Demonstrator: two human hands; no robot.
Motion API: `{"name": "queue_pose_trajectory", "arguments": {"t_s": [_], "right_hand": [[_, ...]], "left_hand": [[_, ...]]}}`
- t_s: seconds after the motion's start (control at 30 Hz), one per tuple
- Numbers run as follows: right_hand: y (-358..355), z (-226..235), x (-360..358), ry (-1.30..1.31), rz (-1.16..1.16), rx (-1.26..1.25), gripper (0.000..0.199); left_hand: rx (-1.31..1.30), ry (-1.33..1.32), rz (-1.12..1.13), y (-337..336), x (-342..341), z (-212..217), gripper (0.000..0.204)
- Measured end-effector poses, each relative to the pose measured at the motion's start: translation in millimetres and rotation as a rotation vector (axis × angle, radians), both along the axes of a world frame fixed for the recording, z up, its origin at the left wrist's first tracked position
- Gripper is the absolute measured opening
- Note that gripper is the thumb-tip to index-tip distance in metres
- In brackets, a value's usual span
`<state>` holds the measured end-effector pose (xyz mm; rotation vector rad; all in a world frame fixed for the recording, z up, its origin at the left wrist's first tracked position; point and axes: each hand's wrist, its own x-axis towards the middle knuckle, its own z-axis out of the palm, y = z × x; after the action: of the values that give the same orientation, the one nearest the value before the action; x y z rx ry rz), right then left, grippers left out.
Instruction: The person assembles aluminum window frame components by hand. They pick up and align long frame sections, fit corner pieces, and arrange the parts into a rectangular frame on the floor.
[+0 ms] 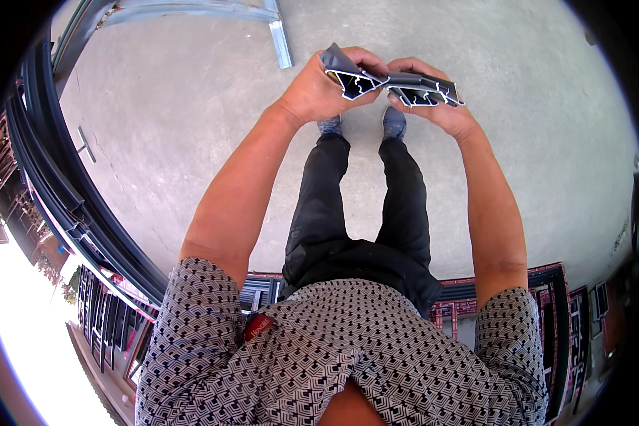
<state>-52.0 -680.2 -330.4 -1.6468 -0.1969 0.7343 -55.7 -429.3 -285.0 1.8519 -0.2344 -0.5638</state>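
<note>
Both arms reach forward, and each hand grips a short dark grey aluminium profile with its cut end facing me. My left hand [316,85] is closed round the left profile [334,59], whose bright cut edges show hollow chambers inside. On the other side, my right hand [440,113] is closed round the right profile [422,80], with a similar hollow section. The inner ends of the two pieces meet or overlap between my hands; whether they are locked together I cannot tell. Some fingers are hidden behind the profiles.
Long dark profiles [85,213] lie in a stack along the left. A metal frame [280,42] rests on the concrete floor [192,92] at the far side, with a small metal piece [86,145] nearer the stack. Dark frames with red marks [554,305] stand behind me.
</note>
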Motion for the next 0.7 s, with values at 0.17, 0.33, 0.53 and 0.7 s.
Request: {"name": "queue_pose_trajectory", "arguments": {"t_s": [0.17, 0.33, 0.53, 0.7], "right_hand": [[-2.7, 3.3, -0.2, 0.121, -0.081, 0.103, 0.039], [-3.8, 4.9, 0.9, 0.112, -0.091, 0.115, 0.037], [-1.2, 10.6, 2.4, 0.101, -0.102, 0.051, 0.036], [-0.8, 10.5, 5.7, 0.015, -0.167, -0.018, 0.042]], "left_hand": [[0.001, 0.016, 0.045, 2.5, 3.3, -1.1, 0.033], [0.057, 0.022, 0.06, 1.9, 4.2, -0.8, 0.034], [0.089, 0.013, 0.062, 1.3, 7.9, -4.9, 0.034], [0.045, 0.019, 0.142, -3.8, 14.5, -4.8, 0.029]]}}
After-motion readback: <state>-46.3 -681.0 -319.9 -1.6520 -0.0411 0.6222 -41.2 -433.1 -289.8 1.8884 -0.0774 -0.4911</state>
